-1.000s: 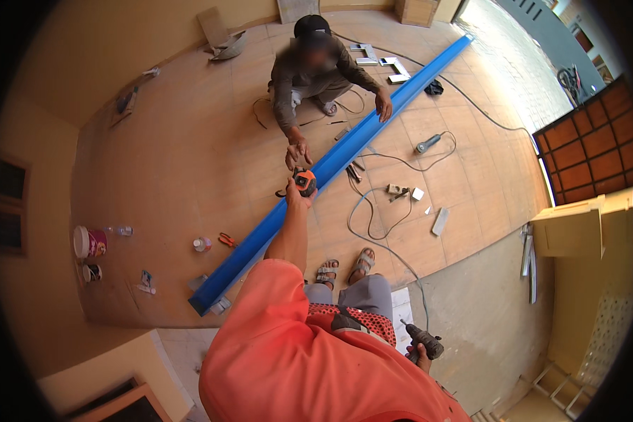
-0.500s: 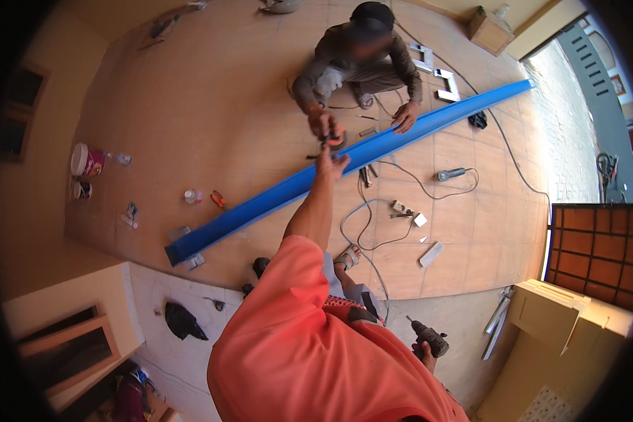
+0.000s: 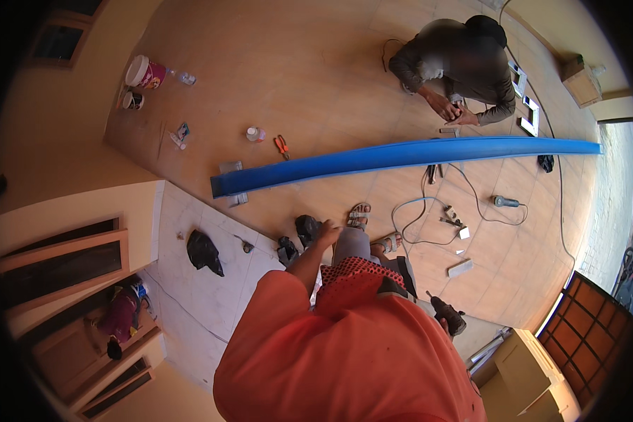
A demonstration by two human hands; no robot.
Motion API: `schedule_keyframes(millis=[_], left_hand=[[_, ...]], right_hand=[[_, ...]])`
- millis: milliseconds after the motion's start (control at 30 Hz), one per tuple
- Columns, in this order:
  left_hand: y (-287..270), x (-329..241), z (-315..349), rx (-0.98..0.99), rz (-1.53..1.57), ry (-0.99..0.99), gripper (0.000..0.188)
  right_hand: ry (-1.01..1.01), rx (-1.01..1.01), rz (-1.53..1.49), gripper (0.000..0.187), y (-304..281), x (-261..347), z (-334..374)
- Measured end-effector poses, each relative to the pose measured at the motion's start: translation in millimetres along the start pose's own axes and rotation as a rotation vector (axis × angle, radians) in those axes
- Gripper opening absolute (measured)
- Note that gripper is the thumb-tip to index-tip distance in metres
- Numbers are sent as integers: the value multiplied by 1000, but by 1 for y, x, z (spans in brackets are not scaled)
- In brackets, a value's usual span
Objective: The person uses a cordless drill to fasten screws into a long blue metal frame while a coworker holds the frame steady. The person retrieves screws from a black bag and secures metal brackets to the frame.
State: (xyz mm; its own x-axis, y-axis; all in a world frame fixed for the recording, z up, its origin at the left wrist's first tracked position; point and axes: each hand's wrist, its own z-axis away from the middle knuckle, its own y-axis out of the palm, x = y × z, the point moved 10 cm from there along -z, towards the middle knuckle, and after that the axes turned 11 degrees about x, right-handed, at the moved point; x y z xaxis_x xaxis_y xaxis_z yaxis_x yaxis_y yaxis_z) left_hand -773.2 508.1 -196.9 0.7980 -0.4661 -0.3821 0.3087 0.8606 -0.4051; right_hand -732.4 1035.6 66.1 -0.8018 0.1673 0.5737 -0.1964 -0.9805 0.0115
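My left hand (image 3: 328, 233) hangs low beside my leg, beside a black plastic bag (image 3: 307, 229); its fingers look curled, and whatever they may hold is hidden. At my right side, my right hand (image 3: 444, 325), mostly behind my shirt, is closed round a dark cordless drill (image 3: 449, 315), its bit pointing away from me. Ahead lies a long blue metal channel (image 3: 401, 154), its left end resting on a grey metal piece (image 3: 237, 199). Beyond it a co-worker (image 3: 464, 67) crouches with both hands together around something small and dark.
An angle grinder (image 3: 505, 202) with its cable, a power strip (image 3: 451, 214) and a metal offcut (image 3: 460, 268) lie on the floor to the right. Orange-handled pliers (image 3: 281, 146) and a bottle (image 3: 254, 133) stand beyond the channel. Paint buckets (image 3: 145, 72) are far left.
My left hand has drawn back from the co-worker's hand and orange tool to my side. The co-worker's hands have come together, off the channel. My view has turned; the drill stays in my right hand.
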Motion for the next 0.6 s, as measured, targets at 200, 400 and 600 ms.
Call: schedule_keyframes(millis=[200,400,600], left_hand=[[-44,196,56,-191,593,-347,31],[-59,134,79,-186,1117,-203,21],[-49,56,69,-34,1179,-67,35]], right_hand=[[-28,35,92,28,54,45,-18],[-23,100,136,30,75,65,-29],[-90,-28,222,30,67,65,-28]])
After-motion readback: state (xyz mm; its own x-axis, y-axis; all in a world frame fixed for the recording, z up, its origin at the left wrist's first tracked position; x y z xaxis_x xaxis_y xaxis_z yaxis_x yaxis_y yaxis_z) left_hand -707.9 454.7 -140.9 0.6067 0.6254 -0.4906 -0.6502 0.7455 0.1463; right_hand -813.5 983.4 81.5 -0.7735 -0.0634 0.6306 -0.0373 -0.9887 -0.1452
